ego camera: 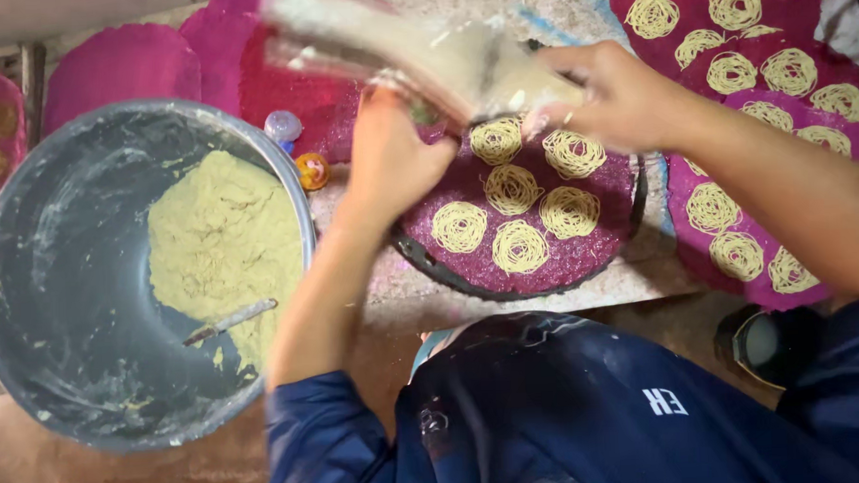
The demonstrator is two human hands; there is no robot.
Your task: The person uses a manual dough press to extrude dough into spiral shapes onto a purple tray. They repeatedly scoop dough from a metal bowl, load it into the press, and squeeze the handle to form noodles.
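Observation:
My left hand (388,157) and my right hand (615,92) both grip a pale, dough-smeared press (423,56), blurred and tilted above a round magenta woven mat (544,256). On that mat lie several yellow noodle spirals (513,189). The left hand holds the press from below, the right hand holds its right end. My dark blue sleeves and lap fill the bottom of the view.
A large grey metal bowl (60,283) at left holds yellow dough (225,239) and a small knife (230,321). More magenta mats with noodle spirals (747,59) lie at right; bare mats (124,66) at back left. Two small bottle caps (298,146) sit beside the bowl.

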